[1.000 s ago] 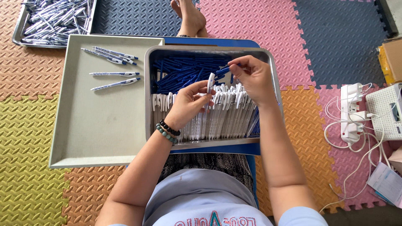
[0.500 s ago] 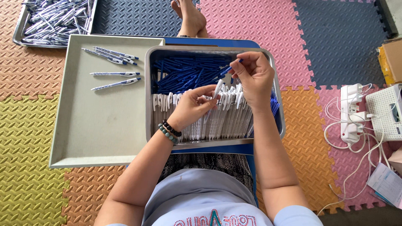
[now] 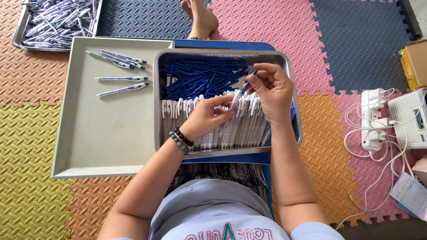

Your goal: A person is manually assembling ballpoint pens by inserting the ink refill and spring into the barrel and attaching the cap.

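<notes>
The left hand [image 3: 209, 116] is gripping a white pen barrel [image 3: 232, 103] between closed fingers, its tip tilting up toward the right hand [image 3: 272, 91]. The right hand is pinching a thin blue refill [image 3: 248, 82] between thumb and forefinger, its lower end seemingly meeting the barrel's top, though the join is too small to confirm. Both are hovering over a metal tray [image 3: 291, 80] containing loose blue refills [image 3: 202, 75] at the back and white barrels [image 3: 240, 129] in rows at the front. A grey tray [image 3: 102, 142] alongside is carrying finished pens [image 3: 120, 73].
</notes>
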